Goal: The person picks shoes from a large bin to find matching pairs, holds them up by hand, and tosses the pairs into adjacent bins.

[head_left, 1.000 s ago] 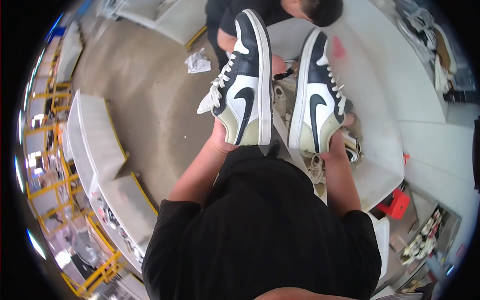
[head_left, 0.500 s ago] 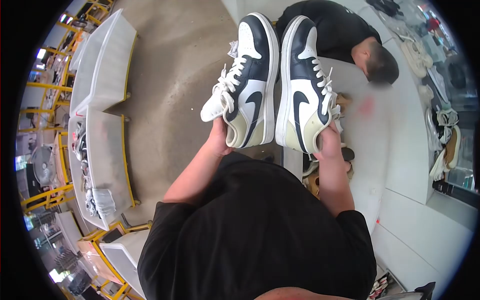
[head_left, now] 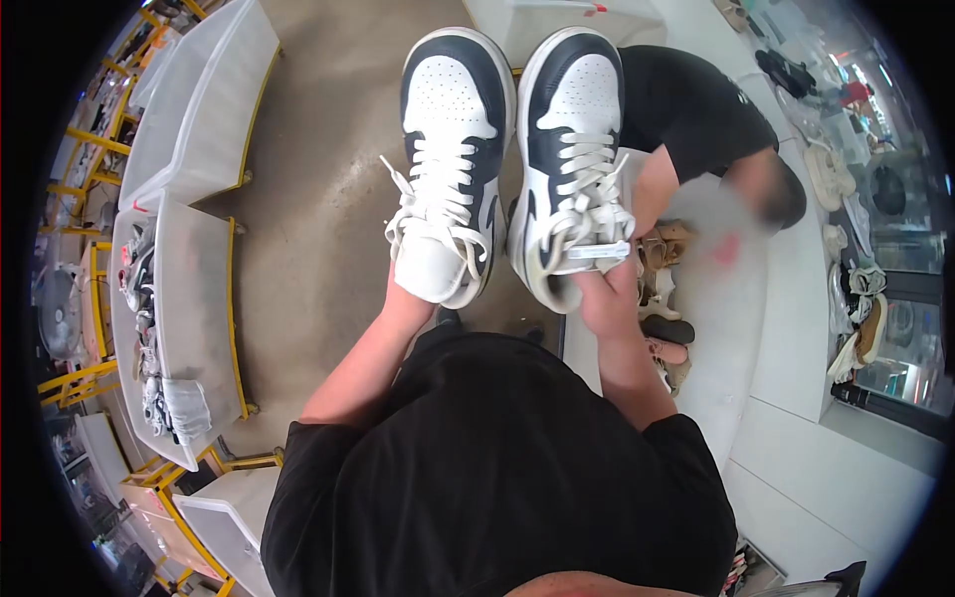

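Holding up: one sneaker per hand, left shoe (head_left: 448,149) and right shoe (head_left: 575,149), both black and white, toes pointing away from me, tops facing the camera. They're sitting right alongside each other, though I can't tell if the soles are actually touching.

Left hand (head_left: 406,306): gripping the left shoe down at the heel end. Fingers are clamping onto it but mostly hiding behind the shoe, so I'm not seeing exactly how they're placed.

Right hand (head_left: 609,298): clamping the right shoe around the heel, thumb side showing by the collar, other fingers mostly hiding.

Laces: white on both, running up the fronts and hanging kinda loose near the ankle openings. The left shoe's pale tongue (head_left: 431,271) is flopping outward, and a small white strip (head_left: 597,251) is lying across the right one's tongue area.

Coworker (head_left: 691,109): wearing a dark top, bending over the big white tub (head_left: 731,338) with an arm hanging down near a pile of shoes (head_left: 665,264) that's lying inside it.

Other side: pale bins (head_left: 189,308) are standing on the concrete floor (head_left: 318,179), and the nearer one is holding more footwear (head_left: 149,358) along its far side.

Ledge (head_left: 801,328): running past the tub, carrying loose shoes and what's looking like clear wrapping.
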A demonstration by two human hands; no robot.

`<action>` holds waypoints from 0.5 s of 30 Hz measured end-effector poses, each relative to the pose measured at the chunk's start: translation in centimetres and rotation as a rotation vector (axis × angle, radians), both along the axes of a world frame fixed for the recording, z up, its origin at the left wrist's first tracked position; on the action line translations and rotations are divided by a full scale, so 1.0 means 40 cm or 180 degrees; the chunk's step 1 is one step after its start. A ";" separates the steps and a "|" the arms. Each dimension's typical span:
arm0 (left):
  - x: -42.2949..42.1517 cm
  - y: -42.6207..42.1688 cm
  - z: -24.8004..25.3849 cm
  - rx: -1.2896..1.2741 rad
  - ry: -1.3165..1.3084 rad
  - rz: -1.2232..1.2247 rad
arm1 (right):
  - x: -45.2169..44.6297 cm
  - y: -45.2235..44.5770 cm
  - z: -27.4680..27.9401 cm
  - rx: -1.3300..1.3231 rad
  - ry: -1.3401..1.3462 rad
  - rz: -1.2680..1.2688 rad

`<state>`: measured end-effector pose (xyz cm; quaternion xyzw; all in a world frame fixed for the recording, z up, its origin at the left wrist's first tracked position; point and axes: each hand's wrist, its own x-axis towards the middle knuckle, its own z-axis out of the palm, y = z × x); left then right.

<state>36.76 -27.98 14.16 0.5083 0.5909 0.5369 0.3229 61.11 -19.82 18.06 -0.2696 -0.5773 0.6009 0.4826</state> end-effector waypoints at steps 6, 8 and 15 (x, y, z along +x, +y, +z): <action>-0.217 -0.049 -0.025 0.0000 0.1434 0.0303 | -0.269 -0.068 -0.030 0.1077 -0.0988 -0.0631; -0.262 -0.060 -0.034 -0.0070 0.0623 0.0577 | -0.336 -0.081 -0.029 0.1322 -0.1204 -0.0751; -0.395 -0.139 -0.065 -0.0037 0.0435 0.0721 | -0.486 -0.134 -0.001 0.1958 -0.1756 -0.0795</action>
